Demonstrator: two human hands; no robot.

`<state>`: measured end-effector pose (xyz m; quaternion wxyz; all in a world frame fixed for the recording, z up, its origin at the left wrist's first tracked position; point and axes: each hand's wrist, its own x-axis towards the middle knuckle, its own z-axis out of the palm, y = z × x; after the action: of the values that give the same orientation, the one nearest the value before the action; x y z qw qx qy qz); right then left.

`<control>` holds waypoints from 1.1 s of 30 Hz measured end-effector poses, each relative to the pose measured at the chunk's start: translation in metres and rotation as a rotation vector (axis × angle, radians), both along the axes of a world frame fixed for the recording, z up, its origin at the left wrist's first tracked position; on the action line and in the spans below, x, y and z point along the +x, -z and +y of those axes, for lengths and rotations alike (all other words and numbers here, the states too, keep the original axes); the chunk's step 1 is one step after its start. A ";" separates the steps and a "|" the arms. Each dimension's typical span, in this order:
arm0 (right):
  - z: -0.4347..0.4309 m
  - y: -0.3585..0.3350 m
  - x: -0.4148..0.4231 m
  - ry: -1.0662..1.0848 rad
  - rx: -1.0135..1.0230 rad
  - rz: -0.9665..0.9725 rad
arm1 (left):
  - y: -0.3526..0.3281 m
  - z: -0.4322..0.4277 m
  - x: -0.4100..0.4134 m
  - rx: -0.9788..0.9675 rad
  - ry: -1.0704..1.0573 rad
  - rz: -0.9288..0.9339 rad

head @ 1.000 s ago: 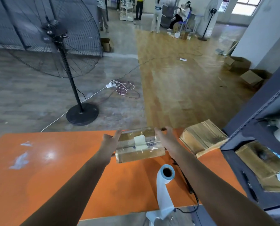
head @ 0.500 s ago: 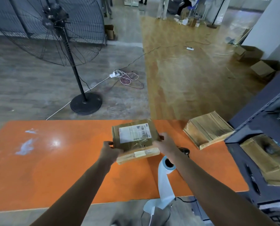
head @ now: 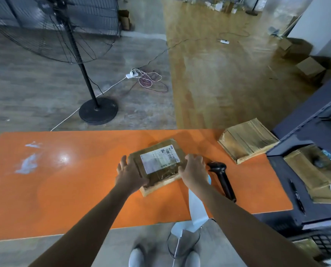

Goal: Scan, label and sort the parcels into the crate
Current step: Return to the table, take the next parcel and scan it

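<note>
A flat brown parcel (head: 158, 164) wrapped in clear tape lies on the orange table (head: 64, 182), its white barcode label facing up. My left hand (head: 129, 175) rests against the parcel's left edge with the fingers straight. My right hand (head: 193, 169) lies on its right edge, fingers spread and fairly straight. A black handheld scanner (head: 221, 179) lies on the table just right of my right hand. A white label strip (head: 197, 206) hangs over the table's near edge, partly hidden by my right forearm.
A second taped brown parcel (head: 247, 140) sits at the table's far right corner. A dark shelf (head: 305, 130) to the right holds a cardboard box (head: 311, 166) and a pen (head: 297, 197). A black crate (head: 324, 242) shows at bottom right. A standing fan (head: 97, 110) is beyond the table.
The parcel was turned over so the label faces up, then lowered from mid-air onto the table. Both hands went from gripping its ends to lying flat at its sides.
</note>
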<state>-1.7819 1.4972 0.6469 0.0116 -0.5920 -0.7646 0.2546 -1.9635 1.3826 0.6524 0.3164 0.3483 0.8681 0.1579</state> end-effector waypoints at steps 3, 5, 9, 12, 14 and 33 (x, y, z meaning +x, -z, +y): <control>-0.006 0.004 0.000 0.003 -0.078 0.033 | -0.002 0.007 -0.010 0.019 0.263 0.065; -0.006 0.006 -0.001 -0.011 -0.113 0.086 | -0.004 0.011 -0.012 -0.018 0.387 0.086; 0.001 0.000 -0.001 -0.142 -0.139 0.110 | -0.003 0.009 -0.006 -0.048 0.422 0.222; 0.002 0.000 -0.001 -0.279 -0.116 0.078 | 0.003 0.002 0.014 -0.038 0.396 0.246; 0.000 0.003 0.000 -0.327 -0.106 0.064 | 0.009 -0.002 0.028 -0.016 0.340 0.230; 0.045 0.004 0.103 -0.138 -0.027 0.094 | -0.004 0.056 0.141 0.071 0.488 0.525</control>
<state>-1.6794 1.5423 0.6426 0.0218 -0.5254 -0.7987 0.2926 -1.8226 1.4390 0.6565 0.0985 0.5848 0.8051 0.0130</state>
